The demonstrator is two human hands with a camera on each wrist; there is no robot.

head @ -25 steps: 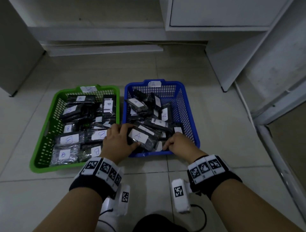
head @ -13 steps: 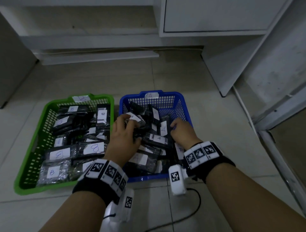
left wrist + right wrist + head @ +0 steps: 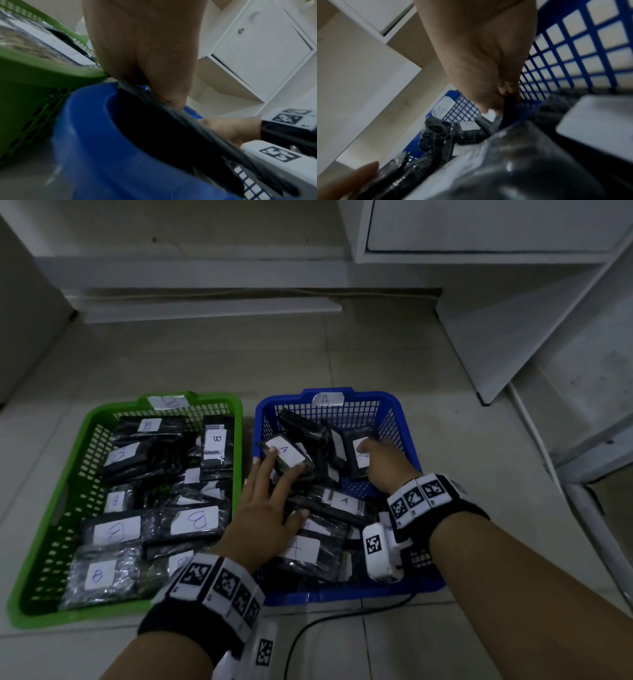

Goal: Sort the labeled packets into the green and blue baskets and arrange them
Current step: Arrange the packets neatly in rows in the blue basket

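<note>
Left of the fingers, the green basket (image 3: pixel 68 491) holds packets marked B (image 3: pixel 116 530), most lying flat with their labels up; no packet lies on the floor tiles (image 3: pixel 342 361) around either basket, so sorting looks done and arranging is what remains, mostly in the blue one.

The left hand (image 3: pixel 265 505) lies across the left part of the blue basket (image 3: pixel 404 419). Its fingers (image 3: pixel 267 463) are straight and spread, the tips resting on a packet marked A (image 3: pixel 287 457) that sits just beyond them; it grips nothing. That packet is tilted, its long side running from near-right to far-left, label up.

Under the palm and just right of the thumb, more packets lie crossed at odd angles, so this pile looks loose and unaligned.

Further right, the right hand (image 3: pixel 380 463) reaches toward the basket's far right corner. Its thumb and fingers are pinched on a dark packet (image 3: pixel 359 453) that stands nearly on edge, its long side pointing away from the person, its white label facing left. It probably needs laying flat.
</note>
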